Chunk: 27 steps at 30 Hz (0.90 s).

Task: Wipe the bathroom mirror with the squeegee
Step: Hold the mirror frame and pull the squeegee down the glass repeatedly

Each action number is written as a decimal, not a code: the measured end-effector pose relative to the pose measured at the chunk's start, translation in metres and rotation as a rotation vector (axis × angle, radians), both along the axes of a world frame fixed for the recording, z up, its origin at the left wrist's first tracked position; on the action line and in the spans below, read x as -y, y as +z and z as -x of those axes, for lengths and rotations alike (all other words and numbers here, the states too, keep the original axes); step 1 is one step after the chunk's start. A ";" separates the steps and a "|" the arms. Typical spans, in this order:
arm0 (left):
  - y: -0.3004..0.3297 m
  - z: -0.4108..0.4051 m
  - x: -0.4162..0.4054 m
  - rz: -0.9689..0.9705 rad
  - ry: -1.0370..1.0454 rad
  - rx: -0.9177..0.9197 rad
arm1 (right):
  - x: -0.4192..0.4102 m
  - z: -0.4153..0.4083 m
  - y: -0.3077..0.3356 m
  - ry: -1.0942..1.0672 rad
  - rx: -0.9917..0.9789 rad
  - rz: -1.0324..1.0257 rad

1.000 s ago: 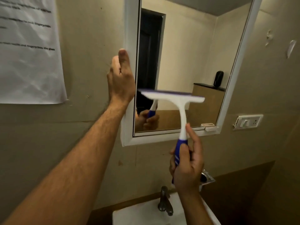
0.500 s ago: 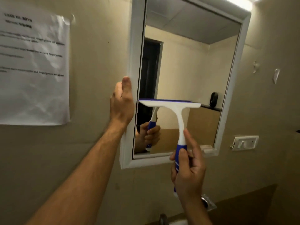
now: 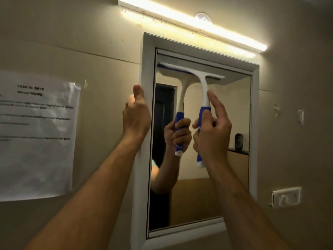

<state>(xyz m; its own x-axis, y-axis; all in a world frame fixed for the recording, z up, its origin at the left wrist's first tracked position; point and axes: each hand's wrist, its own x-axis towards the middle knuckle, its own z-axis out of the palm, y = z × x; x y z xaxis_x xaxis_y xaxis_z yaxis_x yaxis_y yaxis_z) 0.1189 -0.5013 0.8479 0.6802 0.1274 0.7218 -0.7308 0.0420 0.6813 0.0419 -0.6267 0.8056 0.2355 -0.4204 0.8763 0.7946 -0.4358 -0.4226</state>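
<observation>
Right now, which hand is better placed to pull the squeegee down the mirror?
The right hand: it already grips the squeegee, blade near the mirror's top. The left hand holds the frame.

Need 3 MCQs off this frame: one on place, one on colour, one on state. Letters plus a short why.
1. Where on the mirror does the squeegee blade sit?
A. near the top edge
B. at mid height
C. at the bottom edge

2. What colour is the squeegee's grip?
A. red
B. blue
C. green

3. What is the left hand doing?
A. hanging free
B. holding the squeegee
C. gripping the mirror's left frame edge

Answers:
1. A, the blade lies just under the top frame.
2. B, the grip in the right hand is blue below a white neck.
3. C, its fingers wrap the white frame.
</observation>
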 end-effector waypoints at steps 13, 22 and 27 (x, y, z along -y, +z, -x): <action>-0.003 -0.001 0.004 0.015 0.064 0.024 | 0.003 -0.004 -0.043 0.039 0.045 0.022; -0.005 0.001 0.005 0.034 0.060 0.009 | 0.010 -0.004 -0.066 -0.002 -0.015 0.056; -0.006 0.003 0.005 0.025 0.065 -0.015 | 0.010 0.006 -0.114 -0.003 -0.103 0.026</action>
